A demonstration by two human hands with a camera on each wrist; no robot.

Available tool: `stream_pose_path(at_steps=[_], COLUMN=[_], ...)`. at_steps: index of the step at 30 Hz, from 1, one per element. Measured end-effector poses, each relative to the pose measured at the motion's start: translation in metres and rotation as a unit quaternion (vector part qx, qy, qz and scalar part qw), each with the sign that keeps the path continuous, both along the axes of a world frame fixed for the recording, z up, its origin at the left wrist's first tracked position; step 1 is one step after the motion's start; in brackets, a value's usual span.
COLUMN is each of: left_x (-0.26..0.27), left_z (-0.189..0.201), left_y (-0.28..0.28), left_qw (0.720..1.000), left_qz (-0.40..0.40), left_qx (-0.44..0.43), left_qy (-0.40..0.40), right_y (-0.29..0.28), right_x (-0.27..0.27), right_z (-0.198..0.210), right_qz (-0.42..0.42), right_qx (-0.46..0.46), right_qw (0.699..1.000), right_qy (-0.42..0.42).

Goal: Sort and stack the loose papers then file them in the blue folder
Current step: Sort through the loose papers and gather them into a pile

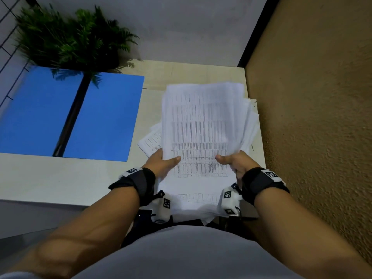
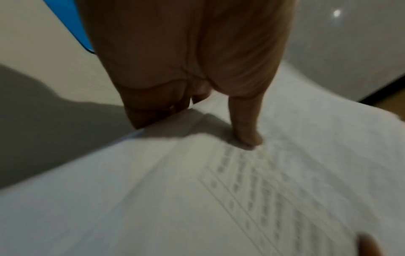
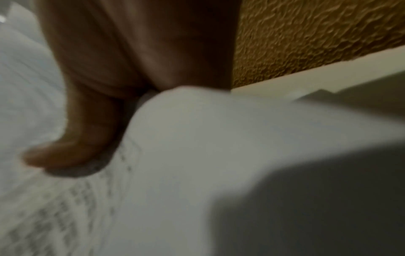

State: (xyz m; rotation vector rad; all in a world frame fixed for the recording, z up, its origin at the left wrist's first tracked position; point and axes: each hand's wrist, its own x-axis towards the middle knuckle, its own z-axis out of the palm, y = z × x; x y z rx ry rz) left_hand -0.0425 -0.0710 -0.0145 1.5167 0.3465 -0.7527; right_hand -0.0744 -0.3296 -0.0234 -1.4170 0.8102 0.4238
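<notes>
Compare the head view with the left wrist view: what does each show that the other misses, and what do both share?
Only the head view shows the fern, the right hand gripping the papers, and the loose sheets beneath. Only the left wrist view shows the fingers curled under the papers' edge. Both show the left hand, the printed tables, and the blue folder.

1. Bare table lies open at 9 o'clock of the papers.
2. The open folder covers the table at 10 o'clock, a gap between it and the papers.
3. A plant blocks 11 o'clock.
4. The wall closes 3 o'clock, just beside the papers.
5. Bare table shows at 12 o'clock.
</notes>
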Motion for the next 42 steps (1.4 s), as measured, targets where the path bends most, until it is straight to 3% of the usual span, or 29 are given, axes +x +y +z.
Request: stream_pose_path(at_steps=[3,5,7,9,10,12,13,15,19,24,27,30,32,38,40,42], left_x=[0.009,0.011,0.012,0.012,0.01,0.011,0.011,0.012,0.005,-0.002,-0.001,-0.005,-0.005,0.0,0.002,0.001], left_z=[0.007,0.012,0.011,0.008,0.01,0.008,0.007,0.002,-0.007,-0.003,-0.009,-0.01,-0.011,-0.01,-0.011,-0.013], left_y=[0.015,0.018,0.02,0.028,0.034,0.049,0.057,0.064,0.059,0.044,0.046,0.044,0.043,0.039,0.038,0.038], left_qw=[0.997,0.996,0.999,0.996,0.991,0.982,0.979,0.973,0.974,0.979,0.982,0.983,0.982,0.976,0.975,0.973], left_qz=[-0.012,-0.051,-0.013,0.068,0.099,0.142,0.146,0.135,0.131,0.134,0.145,0.133,0.117,0.07,0.064,0.056], left_qx=[-0.069,-0.058,-0.026,0.028,0.065,0.114,0.135,0.186,0.183,0.151,0.124,0.126,0.146,0.204,0.212,0.224], left_qy=[-0.036,-0.035,-0.032,-0.044,-0.056,-0.057,-0.049,-0.031,0.0,-0.004,0.005,-0.002,-0.008,-0.019,-0.022,-0.022], right_y=[-0.003,0.002,0.01,0.016,0.017,0.011,0.005,-0.004,0.004,0.005,0.003,0.002,0.001,-0.002,-0.004,-0.005], right_x=[-0.006,-0.004,0.0,0.003,0.005,0.007,0.007,0.001,-0.015,-0.018,-0.016,-0.015,-0.015,-0.019,-0.017,-0.017], right_z=[0.008,0.015,0.024,0.025,0.022,0.009,0.001,-0.013,-0.011,-0.012,-0.012,-0.01,-0.011,0.018,0.02,0.015], right_qz=[0.004,0.018,0.024,-0.039,-0.11,-0.236,-0.253,-0.207,-0.16,-0.09,-0.096,-0.152,-0.175,-0.21,-0.217,-0.197], right_qx=[0.075,0.079,0.044,0.041,0.04,-0.051,-0.13,-0.242,-0.264,-0.43,-0.408,-0.266,-0.21,-0.396,-0.402,-0.373], right_qw=[0.996,0.996,0.998,0.997,0.991,0.968,0.958,0.948,0.951,0.897,0.907,0.95,0.96,0.891,0.886,0.904], right_qy=[-0.038,-0.042,-0.038,-0.054,-0.066,-0.06,-0.032,0.025,-0.013,-0.046,-0.048,-0.059,-0.064,-0.078,-0.085,-0.061])
